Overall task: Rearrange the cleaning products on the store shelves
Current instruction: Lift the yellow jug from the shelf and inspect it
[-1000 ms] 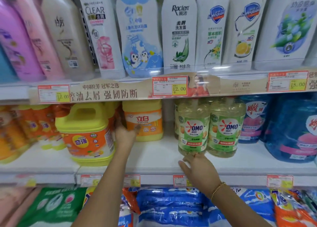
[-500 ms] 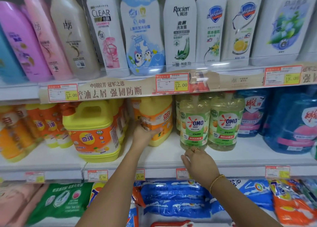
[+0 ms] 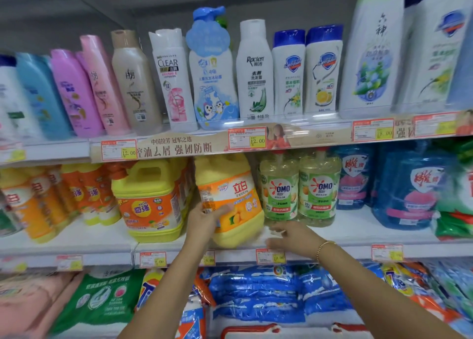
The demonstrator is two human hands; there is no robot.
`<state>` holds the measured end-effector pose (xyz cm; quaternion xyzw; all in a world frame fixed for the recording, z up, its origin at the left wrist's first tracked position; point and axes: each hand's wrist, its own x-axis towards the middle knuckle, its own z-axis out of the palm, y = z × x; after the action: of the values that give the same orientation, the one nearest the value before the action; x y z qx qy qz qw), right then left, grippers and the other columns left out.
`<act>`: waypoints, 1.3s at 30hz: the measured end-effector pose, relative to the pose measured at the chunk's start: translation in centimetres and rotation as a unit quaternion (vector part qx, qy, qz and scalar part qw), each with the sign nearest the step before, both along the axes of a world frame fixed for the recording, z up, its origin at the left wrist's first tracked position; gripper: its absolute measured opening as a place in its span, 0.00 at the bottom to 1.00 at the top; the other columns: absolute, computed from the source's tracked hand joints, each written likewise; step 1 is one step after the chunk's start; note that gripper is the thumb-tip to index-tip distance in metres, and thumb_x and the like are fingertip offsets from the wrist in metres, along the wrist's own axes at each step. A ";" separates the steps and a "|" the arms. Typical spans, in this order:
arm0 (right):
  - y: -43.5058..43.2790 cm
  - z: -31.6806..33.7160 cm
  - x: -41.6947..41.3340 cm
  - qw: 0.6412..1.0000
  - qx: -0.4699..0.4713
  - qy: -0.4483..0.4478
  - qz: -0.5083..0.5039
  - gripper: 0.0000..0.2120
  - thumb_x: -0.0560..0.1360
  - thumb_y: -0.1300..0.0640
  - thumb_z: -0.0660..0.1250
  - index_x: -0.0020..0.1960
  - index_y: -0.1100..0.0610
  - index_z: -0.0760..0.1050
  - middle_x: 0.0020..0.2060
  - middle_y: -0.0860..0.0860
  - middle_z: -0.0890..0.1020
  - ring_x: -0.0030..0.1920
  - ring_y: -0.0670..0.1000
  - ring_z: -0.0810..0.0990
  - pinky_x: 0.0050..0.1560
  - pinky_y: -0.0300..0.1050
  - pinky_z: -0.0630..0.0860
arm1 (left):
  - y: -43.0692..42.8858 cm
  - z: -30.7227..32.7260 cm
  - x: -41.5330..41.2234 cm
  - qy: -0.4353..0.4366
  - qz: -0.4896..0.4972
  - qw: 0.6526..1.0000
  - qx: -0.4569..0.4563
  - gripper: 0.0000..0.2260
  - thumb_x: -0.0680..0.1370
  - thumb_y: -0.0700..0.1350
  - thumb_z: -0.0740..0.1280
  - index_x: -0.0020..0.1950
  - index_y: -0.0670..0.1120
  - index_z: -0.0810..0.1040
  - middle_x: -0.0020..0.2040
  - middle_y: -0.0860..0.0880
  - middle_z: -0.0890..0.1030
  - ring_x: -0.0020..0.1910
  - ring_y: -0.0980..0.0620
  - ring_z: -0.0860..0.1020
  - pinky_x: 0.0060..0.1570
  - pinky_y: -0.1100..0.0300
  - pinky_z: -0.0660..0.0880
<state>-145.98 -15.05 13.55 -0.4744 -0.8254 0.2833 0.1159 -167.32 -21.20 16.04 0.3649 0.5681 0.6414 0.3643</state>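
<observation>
1. A person is facing store shelves and working on the middle shelf [image 3: 358,233]. The left hand [image 3: 204,222] is gripping a yellow soap jug [image 3: 230,185]. Its thumb is lying across the front label, and the other fingers are hidden round the jug's left side.
2. A second ago this jug was standing upright near the back of the shelf, with the left hand only reaching in beside it. Now the jug is coming forward, and its base is nearing the front edge of the shelf. It is tilting, with the top leaning left and back.
3. The right hand [image 3: 291,236], wearing a gold bracelet [image 3: 323,246], was resting at the foot of two green bottles [image 3: 280,190]. It is now sliding left along the front edge toward the jug's base. Its fingers [image 3: 276,241] are stretched out and spread, holding nothing. They are blurring with motion, so it is unclear whether they are touching the jug yet.
4. The jug is sitting in the gap between a big handled jug [image 3: 151,200] on its left and the green bottles on its right, close to both.
5. This appears to mean the jug is being pulled to the front of its row. The tilt suggests it is not settled yet. The right hand seems to be coming in to steady the base, and the next move probably calls for standing the jug upright without knocking the green bottles.
</observation>
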 end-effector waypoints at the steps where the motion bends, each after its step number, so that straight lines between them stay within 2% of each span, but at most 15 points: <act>1: -0.6 0.7 -0.1 0.997 -0.012 0.075 -0.013 0.25 0.73 0.43 0.69 0.67 0.52 0.72 0.64 0.48 0.76 0.63 0.48 0.75 0.61 0.41 0.71 | -1.0 0.5 0.3 -0.030 -0.015 0.999 0.002 0.16 0.68 0.42 0.76 0.53 0.50 0.77 0.48 0.50 0.83 0.45 0.51 0.83 0.45 0.53 0.79; 5: -3.4 2.7 0.1 0.921 -0.209 0.327 -0.026 0.23 0.70 0.47 0.72 0.61 0.50 0.70 0.56 0.48 0.81 0.53 0.49 0.81 0.53 0.49 0.80 | -5.3 1.0 1.8 -0.071 -0.111 0.991 -0.008 0.24 0.63 0.44 0.79 0.58 0.49 0.77 0.52 0.47 0.85 0.48 0.47 0.84 0.48 0.47 0.79; 8: -5.7 2.3 2.6 0.895 -0.287 0.341 0.024 0.30 0.66 0.53 0.77 0.63 0.47 0.68 0.57 0.50 0.82 0.54 0.52 0.82 0.48 0.54 0.81 | -7.9 0.3 2.8 -0.038 -0.187 0.981 -0.028 0.29 0.60 0.43 0.79 0.60 0.47 0.76 0.55 0.45 0.83 0.52 0.45 0.83 0.49 0.48 0.80; 11: -8.0 0.8 5.4 0.935 -0.194 0.293 0.041 0.37 0.61 0.61 0.81 0.66 0.50 0.68 0.56 0.48 0.82 0.56 0.48 0.81 0.53 0.47 0.80 | -9.5 -0.3 4.0 0.092 -0.254 0.962 -0.046 0.37 0.54 0.43 0.82 0.62 0.48 0.76 0.57 0.47 0.83 0.58 0.48 0.80 0.56 0.50 0.78; 13: -9.3 -0.7 7.0 0.941 -0.169 0.293 0.002 0.37 0.58 0.65 0.82 0.63 0.54 0.72 0.52 0.48 0.84 0.54 0.46 0.82 0.52 0.41 0.79 | -10.3 -1.0 5.5 0.154 -0.282 0.946 -0.046 0.37 0.57 0.40 0.82 0.63 0.50 0.74 0.57 0.51 0.82 0.59 0.52 0.79 0.57 0.54 0.77; 16: -11.1 -2.0 9.4 0.936 -0.124 0.322 -0.064 0.29 0.57 0.70 0.81 0.54 0.56 0.77 0.44 0.44 0.84 0.45 0.36 0.82 0.40 0.29 0.76 | -11.1 -1.4 8.3 0.177 -0.306 0.935 -0.016 0.35 0.63 0.30 0.78 0.65 0.51 0.73 0.58 0.57 0.81 0.58 0.59 0.78 0.53 0.65 0.75; 20: -12.2 0.1 11.7 0.940 -0.035 0.326 -0.099 0.22 0.61 0.73 0.77 0.45 0.53 0.75 0.30 0.33 0.81 0.34 0.30 0.78 0.34 0.26 0.72 | -10.7 -1.4 10.4 0.181 -0.298 0.937 0.020 0.33 0.65 0.29 0.77 0.64 0.53 0.73 0.56 0.55 0.82 0.57 0.55 0.79 0.49 0.63 0.78; 23: -12.5 2.7 12.9 0.925 0.039 0.367 -0.088 0.21 0.65 0.75 0.73 0.46 0.53 0.73 0.36 0.41 0.80 0.36 0.30 0.78 0.36 0.28 0.74 | -9.7 -0.1 11.4 0.168 -0.299 0.938 0.047 0.32 0.65 0.26 0.74 0.64 0.49 0.74 0.53 0.52 0.82 0.53 0.52 0.81 0.43 0.59 0.79; 25: -12.4 4.2 13.5 0.912 0.048 0.399 -0.083 0.20 0.71 0.77 0.65 0.47 0.52 0.70 0.39 0.43 0.77 0.35 0.31 0.78 0.37 0.27 0.75 | -9.0 1.2 12.0 0.159 -0.287 0.942 0.067 0.24 0.68 0.25 0.71 0.58 0.47 0.75 0.47 0.51 0.82 0.46 0.53 0.81 0.41 0.60 0.78; 27: -12.0 5.5 14.2 0.910 0.059 0.404 -0.062 0.20 0.69 0.73 0.70 0.49 0.51 0.72 0.38 0.42 0.81 0.38 0.36 0.80 0.37 0.31 0.77 | -8.4 2.8 12.2 0.174 -0.286 0.938 0.086 0.23 0.67 0.27 0.74 0.56 0.48 0.76 0.46 0.54 0.83 0.47 0.57 0.81 0.43 0.65 0.77; 29: -11.2 6.3 14.8 0.928 0.094 0.355 -0.058 0.28 0.59 0.63 0.80 0.55 0.50 0.74 0.45 0.41 0.82 0.47 0.38 0.80 0.41 0.33 0.78 | -7.8 3.8 12.3 0.191 -0.299 0.929 0.101 0.27 0.62 0.31 0.78 0.56 0.48 0.76 0.46 0.58 0.84 0.47 0.62 0.81 0.43 0.68 0.76; 31: -10.9 6.7 14.9 0.917 0.081 0.388 -0.049 0.35 0.55 0.62 0.81 0.58 0.47 0.72 0.48 0.40 0.81 0.51 0.38 0.79 0.44 0.33 0.77 | -7.0 3.8 12.1 0.146 -0.303 0.934 0.121 0.30 0.57 0.36 0.82 0.56 0.43 0.77 0.46 0.53 0.85 0.47 0.57 0.83 0.43 0.62 0.78; 33: -10.7 6.6 14.6 0.897 0.048 0.438 -0.035 0.36 0.56 0.62 0.80 0.60 0.45 0.71 0.50 0.41 0.82 0.53 0.42 0.81 0.47 0.38 0.79 | -6.4 3.3 12.3 0.051 -0.315 0.939 0.130 0.41 0.50 0.45 0.85 0.60 0.40 0.74 0.51 0.44 0.84 0.52 0.47 0.82 0.45 0.54 0.80; 36: -10.6 6.1 14.1 0.877 -0.008 0.480 -0.020 0.34 0.61 0.63 0.77 0.64 0.50 0.71 0.53 0.47 0.83 0.52 0.49 0.83 0.47 0.41 0.79 | -6.4 1.7 12.9 -0.088 -0.325 0.934 0.117 0.46 0.45 0.51 0.85 0.61 0.46 0.74 0.54 0.46 0.84 0.53 0.47 0.82 0.43 0.55 0.80; 39: -10.7 5.7 13.8 0.872 -0.039 0.488 -0.030 0.34 0.64 0.59 0.76 0.68 0.49 0.70 0.55 0.48 0.83 0.54 0.52 0.82 0.51 0.46 0.80 | -6.9 0.3 13.6 -0.152 -0.336 0.925 0.091 0.46 0.46 0.50 0.85 0.63 0.52 0.74 0.59 0.47 0.82 0.54 0.45 0.82 0.42 0.53 0.80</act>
<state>-132.16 -25.77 19.26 -0.3049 -0.6375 0.5070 0.4935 -153.71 -28.09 16.32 0.4638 0.2893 0.5784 0.6055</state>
